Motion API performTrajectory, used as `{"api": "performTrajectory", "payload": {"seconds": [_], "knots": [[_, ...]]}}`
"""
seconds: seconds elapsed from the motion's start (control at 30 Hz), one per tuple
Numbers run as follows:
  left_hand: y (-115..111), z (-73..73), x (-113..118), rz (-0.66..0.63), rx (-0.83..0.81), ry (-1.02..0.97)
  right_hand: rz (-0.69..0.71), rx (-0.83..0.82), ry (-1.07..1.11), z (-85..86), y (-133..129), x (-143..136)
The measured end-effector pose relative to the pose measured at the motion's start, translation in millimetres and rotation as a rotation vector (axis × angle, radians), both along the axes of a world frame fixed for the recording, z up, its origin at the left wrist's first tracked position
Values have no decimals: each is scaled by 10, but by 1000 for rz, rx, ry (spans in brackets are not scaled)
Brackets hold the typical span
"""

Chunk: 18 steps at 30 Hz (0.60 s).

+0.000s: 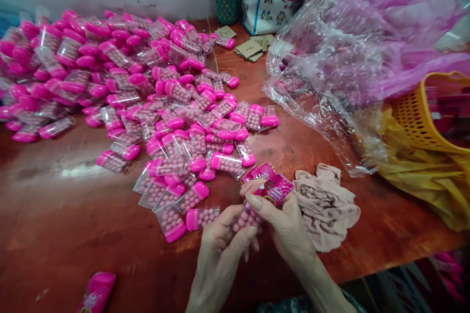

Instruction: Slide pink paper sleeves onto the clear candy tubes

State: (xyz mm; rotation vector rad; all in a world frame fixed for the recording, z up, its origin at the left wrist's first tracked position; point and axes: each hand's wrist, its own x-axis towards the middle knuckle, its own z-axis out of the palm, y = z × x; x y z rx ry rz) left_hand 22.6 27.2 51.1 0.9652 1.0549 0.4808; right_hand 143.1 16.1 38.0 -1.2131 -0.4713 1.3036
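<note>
Head view: the left hand [224, 244] and the right hand [284, 222] meet above the table [91, 210], and the fingers of both are closed around one small clear box [244, 222] with pink balls inside. For this handling, I think a light and even pressure is best, because the plastic may bend or slip; it would be wise that one hand keeps the box steady while the other adjusts. The knuckles should also not push the near boxes of the large pile [121, 71]. The ends of the held box are hidden by the fingers, so I cannot see its cap. Pink wrappers [281, 188] are partly covered by the right hand, and I cannot tell if they are held or only lie there. At the bottom edge, one pink packet [98, 289] is cut off
</note>
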Motion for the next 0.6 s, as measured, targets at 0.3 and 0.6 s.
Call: {"api": "performTrajectory", "payload": {"seconds": [0.3,0.6], "knots": [[-45,49,133,162,61,51,-49,-89,-130,34,-93,-119],[-45,-38,150,215,-97,-271,-18,-91,184,-52,-34,-127]]}}
